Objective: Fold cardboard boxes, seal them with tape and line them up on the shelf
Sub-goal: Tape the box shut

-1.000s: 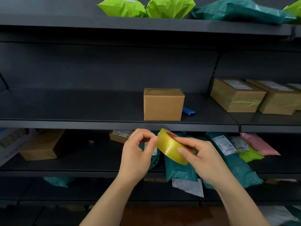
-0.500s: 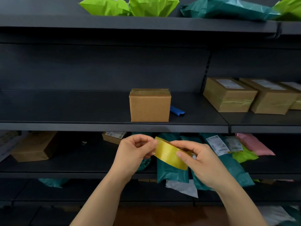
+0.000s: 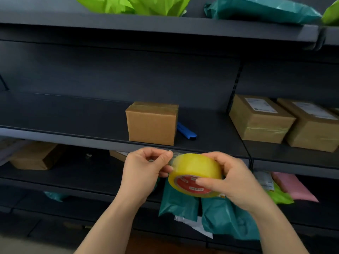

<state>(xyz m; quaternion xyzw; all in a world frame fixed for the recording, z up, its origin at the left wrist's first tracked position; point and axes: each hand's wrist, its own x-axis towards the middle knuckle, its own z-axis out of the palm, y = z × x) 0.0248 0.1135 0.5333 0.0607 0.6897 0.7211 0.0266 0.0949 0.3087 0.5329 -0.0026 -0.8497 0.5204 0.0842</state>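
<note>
Taping step imo. The tape roll point(image 3: 196, 173) is low centre of the frame, just under the front lip of the middle shelf point(image 3: 73, 132). The right hand point(image 3: 236, 180) is curled round it, thumb on the red core label and fingers over the top. The left hand point(image 3: 143, 173) has thumb + index pinched tight at the roll's left edge, looks like on the loose tape end point(image 3: 172, 159), other fingers tucked in. Pretty blurry there tbh, so can't swear the end is lifted.

The cardboard box point(image 3: 152, 123) sits mid-frame on that shelf, top seam already looks taped, w/ a blue cutter point(image 3: 186, 132) just right of it. Labelled boxes point(image 3: 260, 120) are well over at the right.

Next prob: peel out a strip, keep it taut so it doesn't stick to itself, then bring it to a box.
</note>
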